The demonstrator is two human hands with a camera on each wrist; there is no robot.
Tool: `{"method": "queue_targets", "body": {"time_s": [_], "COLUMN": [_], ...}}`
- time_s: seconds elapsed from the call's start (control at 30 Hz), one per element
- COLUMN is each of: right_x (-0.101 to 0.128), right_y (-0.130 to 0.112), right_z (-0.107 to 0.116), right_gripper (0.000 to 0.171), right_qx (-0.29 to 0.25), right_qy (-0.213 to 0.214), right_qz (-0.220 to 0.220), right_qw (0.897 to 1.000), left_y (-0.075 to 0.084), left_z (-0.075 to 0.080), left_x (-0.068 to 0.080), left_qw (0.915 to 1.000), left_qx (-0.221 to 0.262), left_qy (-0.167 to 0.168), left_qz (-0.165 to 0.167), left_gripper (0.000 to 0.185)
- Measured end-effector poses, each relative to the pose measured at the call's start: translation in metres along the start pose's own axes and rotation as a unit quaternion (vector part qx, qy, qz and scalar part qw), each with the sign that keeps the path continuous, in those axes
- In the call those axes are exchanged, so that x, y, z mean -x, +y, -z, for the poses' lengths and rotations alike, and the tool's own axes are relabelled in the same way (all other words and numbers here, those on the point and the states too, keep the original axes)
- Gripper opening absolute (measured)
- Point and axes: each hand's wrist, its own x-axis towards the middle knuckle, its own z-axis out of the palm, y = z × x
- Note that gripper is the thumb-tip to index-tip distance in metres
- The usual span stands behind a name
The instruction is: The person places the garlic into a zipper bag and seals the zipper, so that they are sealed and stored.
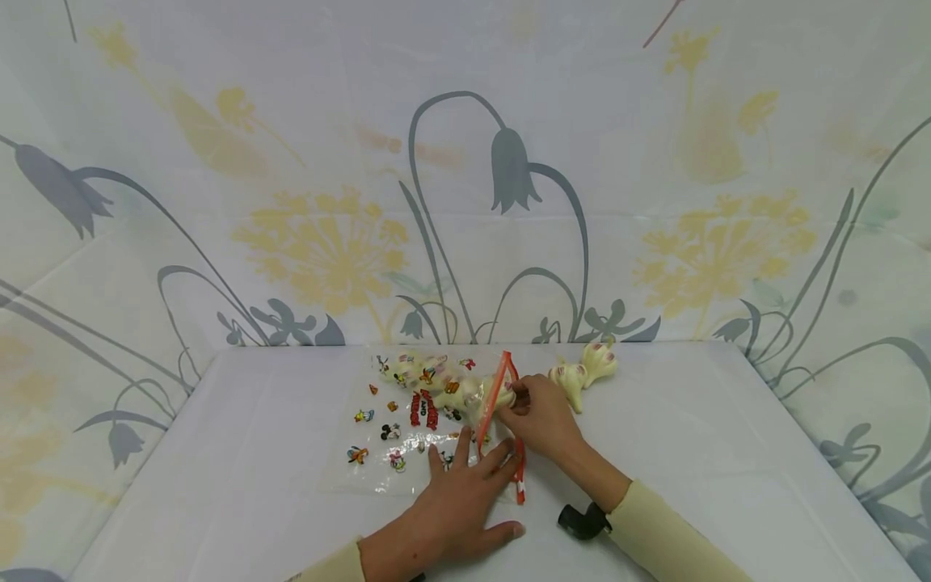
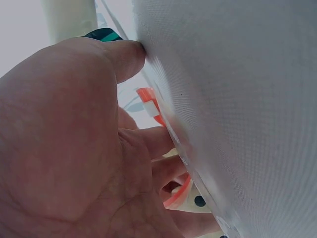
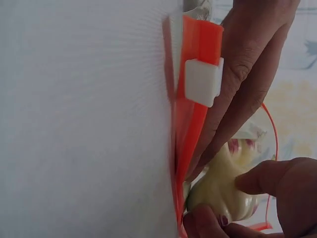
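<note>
A clear zip bag (image 1: 378, 477) printed with cartoon figures lies flat, its orange zip edge (image 1: 491, 398) standing apart at the mouth. Several cream bulb-shaped pieces with purplish marks show through its upper part. At the mouth, my right hand (image 1: 541, 416) pinches another cream bulb-shaped piece (image 3: 225, 191) between thumb and fingers. My left hand (image 1: 465, 501) rests with fingers spread on the bag near the lower end of the zip, thumb on the table. A white slider (image 3: 200, 82) sits on the orange strip, close by the left hand's fingers in the right wrist view.
Two more cream bulb-shaped pieces (image 1: 600, 364) lie to the right, near the back edge of the white table (image 1: 698, 436). A black wrist mount (image 1: 584, 521) shows beside the right sleeve. A flower-printed cloth (image 1: 465, 242) hangs behind the table.
</note>
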Motion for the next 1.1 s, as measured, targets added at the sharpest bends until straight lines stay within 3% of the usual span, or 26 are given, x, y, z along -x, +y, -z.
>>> {"method": "queue_targets", "body": {"time_s": [0.2,0.43,0.8,1.1], "right_x": [-0.003,-0.014,-0.026,-0.025], "right_y": [-0.002,0.000,0.004,0.013], "right_z": [-0.004,-0.011,-0.017,-0.014], "right_gripper": [0.022,0.013,0.014,0.027], "right_qx": [0.009,-0.028,-0.034,-0.073], "right_qy": [0.012,0.023,0.040,-0.011], "right_qz": [0.013,0.011,0.029,0.016], "right_qw": [1.000,0.999,0.998,0.997], "left_y": [0.000,0.000,0.001,0.000], "left_z": [0.001,0.000,-0.001,-0.001], "left_x": [0.000,0.000,0.001,0.000], "left_qw": [1.0000,1.0000,0.9998,0.9999], "left_qx": [-0.002,0.002,-0.010,-0.011], "left_qy": [-0.002,-0.002,0.014,0.012], "left_qz": [0.002,0.000,-0.005,-0.003], "left_gripper": [0.086,0.085,0.084,0.083]}}
